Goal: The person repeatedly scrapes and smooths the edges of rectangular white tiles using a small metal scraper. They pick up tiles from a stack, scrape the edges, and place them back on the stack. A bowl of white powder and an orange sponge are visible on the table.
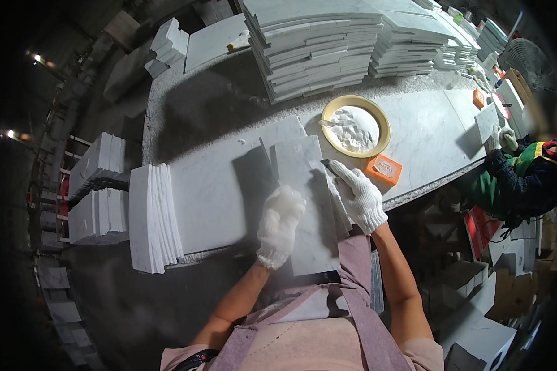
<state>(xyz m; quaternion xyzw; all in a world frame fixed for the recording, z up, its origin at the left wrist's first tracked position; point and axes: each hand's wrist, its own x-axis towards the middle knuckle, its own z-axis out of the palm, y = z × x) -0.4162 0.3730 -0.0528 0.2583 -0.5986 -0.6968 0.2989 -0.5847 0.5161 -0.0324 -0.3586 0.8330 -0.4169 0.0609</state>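
A white-grey marble tile stands tilted in front of me, its lower end close to my apron. Over its left part lies my left hand in a white glove; haze and blur hide its fingers. My right hand, also gloved, is closed beside the tile's right edge, pinching a small dark piece whose kind I cannot make out. Just beyond the right hand are a yellow bowl of white powder with a flat tool in it, and a small orange box.
Marble slabs cover the worktable. Tall tile stacks rise at the back; more tiles lean at the left end. At far right, a co-worker's gloved hands hold a tile, near a fan and a second orange box.
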